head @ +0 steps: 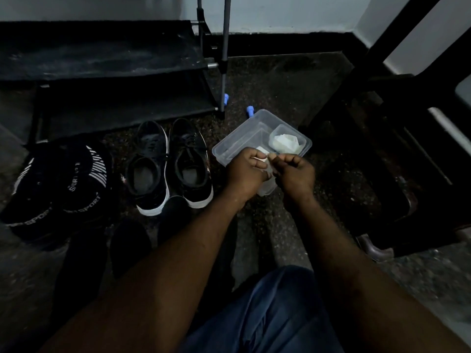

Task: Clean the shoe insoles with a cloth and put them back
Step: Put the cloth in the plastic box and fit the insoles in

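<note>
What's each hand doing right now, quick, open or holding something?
Left hand: pinches the white cloth above the clear tub.
Right hand: fingers curled, gripping the same cloth.

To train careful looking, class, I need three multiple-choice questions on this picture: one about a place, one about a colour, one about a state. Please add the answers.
1. Where does the clear tub stand relative to the black lace-up sneakers?
A) to their right, on the floor
B) on a shelf
C) inside one sneaker

2. What colour are the sneakers' soles?
A) red
B) white
C) blue

3. What are the left hand and right hand doing?
A) tying laces
B) lying flat on the ground
C) both pinching a white cloth over the tub

Answers:
1 A: the tub sits on the floor to the right of the pair.
2 B: white edges show around the heels.
3 C: the cloth shows between the curled fingers of both hands.
</note>
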Demonstrator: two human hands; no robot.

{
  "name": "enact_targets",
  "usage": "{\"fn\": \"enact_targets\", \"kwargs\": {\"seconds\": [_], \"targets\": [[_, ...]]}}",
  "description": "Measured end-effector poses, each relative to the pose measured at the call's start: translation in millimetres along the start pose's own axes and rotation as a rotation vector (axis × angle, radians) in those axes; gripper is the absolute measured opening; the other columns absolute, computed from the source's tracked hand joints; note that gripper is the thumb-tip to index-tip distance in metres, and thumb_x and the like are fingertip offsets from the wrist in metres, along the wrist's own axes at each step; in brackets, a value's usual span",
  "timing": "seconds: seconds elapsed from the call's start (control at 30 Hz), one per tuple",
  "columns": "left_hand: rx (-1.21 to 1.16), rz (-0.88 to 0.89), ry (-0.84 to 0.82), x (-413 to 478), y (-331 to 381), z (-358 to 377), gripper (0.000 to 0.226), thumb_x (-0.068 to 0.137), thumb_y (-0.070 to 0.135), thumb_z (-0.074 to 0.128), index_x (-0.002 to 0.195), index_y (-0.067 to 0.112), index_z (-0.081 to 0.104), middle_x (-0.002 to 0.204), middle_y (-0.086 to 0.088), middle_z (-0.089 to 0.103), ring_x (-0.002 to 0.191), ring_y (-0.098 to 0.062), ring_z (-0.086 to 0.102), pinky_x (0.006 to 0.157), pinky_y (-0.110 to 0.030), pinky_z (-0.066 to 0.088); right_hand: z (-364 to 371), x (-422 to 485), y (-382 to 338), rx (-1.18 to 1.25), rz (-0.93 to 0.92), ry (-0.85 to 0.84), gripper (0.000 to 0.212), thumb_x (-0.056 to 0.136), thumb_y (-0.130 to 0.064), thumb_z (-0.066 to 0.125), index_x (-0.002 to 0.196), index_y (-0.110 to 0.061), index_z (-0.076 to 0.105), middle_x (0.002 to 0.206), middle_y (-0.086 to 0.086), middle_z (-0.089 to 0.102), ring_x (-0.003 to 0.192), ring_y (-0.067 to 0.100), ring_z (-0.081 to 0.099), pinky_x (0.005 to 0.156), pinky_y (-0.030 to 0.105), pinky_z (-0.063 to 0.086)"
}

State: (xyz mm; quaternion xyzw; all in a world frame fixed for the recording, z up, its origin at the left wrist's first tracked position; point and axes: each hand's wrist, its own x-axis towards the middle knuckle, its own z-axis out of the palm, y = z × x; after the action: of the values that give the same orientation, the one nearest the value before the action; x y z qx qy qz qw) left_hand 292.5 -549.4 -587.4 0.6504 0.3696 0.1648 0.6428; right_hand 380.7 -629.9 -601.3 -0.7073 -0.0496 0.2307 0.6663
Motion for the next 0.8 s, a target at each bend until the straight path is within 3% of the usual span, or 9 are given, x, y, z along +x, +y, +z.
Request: {"fn": "enact_targets", "kwargs": {"seconds": [0.1, 0.23, 0.33, 0.43, 0.63, 0.8], "targets": [[0.023, -0.009, -0.018, 23, 3, 10, 0.042, 0.082, -0.004, 0.076, 0.113, 0.020, 0.064, 0.101, -0.009, 0.072, 0.100, -0.025, 0.069, 0.094, -0.042, 0.057, -6, 38, -12, -0.126, -0.033, 0.043, 0.010, 0.087, -0.007, 0.078, 0.078, -0.010, 0.075, 0.072, 0.003, 0.073, 0.066, 0.010, 0.065, 0.068, 0.028, 0.054], [0.038, -0.033, -0.018, 50, 4, 20, 0.047, 0.085, 0.003, 0.076, 0.125, 0.021, 0.061, 0.100, -0.005, 0.073, 0.100, -0.024, 0.070, 0.095, -0.045, 0.057, -14, 92, -20, -0.329, -0.080, 0.074, 0.012, 0.079, -0.013, 0.081, 0.073, -0.022, 0.078, 0.084, -0.001, 0.078, 0.087, 0.018, 0.075, 0.089, 0.043, 0.062], [0.068, -0.046, -0.016, 69, -1, 23, 0.043, 0.084, 0.008, 0.078, 0.121, 0.023, 0.062, 0.102, -0.003, 0.073, 0.099, -0.022, 0.070, 0.092, -0.044, 0.058, -18, 118, -29, -0.606, -0.148, 0.107, 0.011, 0.082, -0.014, 0.077, 0.079, -0.024, 0.074, 0.093, -0.003, 0.075, 0.095, 0.017, 0.071, 0.091, 0.034, 0.059], [0.102, -0.072, -0.006, 84, -13, 27, 0.039, 0.082, 0.015, 0.080, 0.116, 0.027, 0.063, 0.104, -0.003, 0.074, 0.097, -0.024, 0.071, 0.090, -0.046, 0.060, -19, 139, -33, -0.850, -0.215, 0.066, 0.012, 0.084, -0.025, 0.081, 0.093, -0.022, 0.074, 0.101, 0.002, 0.073, 0.099, 0.018, 0.068, 0.083, 0.026, 0.053], [0.077, -0.105, -0.002, 100, -29, 34, 0.025, 0.078, 0.019, 0.079, 0.092, 0.033, 0.063, 0.095, -0.003, 0.076, 0.095, -0.030, 0.074, 0.087, -0.049, 0.061, -13, 160, -27, -1.222, -0.329, -0.032, 0.031, 0.088, -0.038, 0.076, 0.112, -0.017, 0.075, 0.113, 0.011, 0.073, 0.105, 0.029, 0.069, 0.084, 0.029, 0.049], [0.053, -0.112, 0.002, 104, -37, 32, 0.021, 0.084, 0.016, 0.074, 0.092, 0.032, 0.063, 0.101, -0.004, 0.076, 0.099, -0.031, 0.073, 0.090, -0.047, 0.060, -8, 160, -22, -1.443, -0.453, -0.094, 0.033, 0.095, -0.033, 0.064, 0.119, -0.010, 0.068, 0.116, 0.017, 0.071, 0.107, 0.036, 0.068, 0.092, 0.043, 0.055]]}}
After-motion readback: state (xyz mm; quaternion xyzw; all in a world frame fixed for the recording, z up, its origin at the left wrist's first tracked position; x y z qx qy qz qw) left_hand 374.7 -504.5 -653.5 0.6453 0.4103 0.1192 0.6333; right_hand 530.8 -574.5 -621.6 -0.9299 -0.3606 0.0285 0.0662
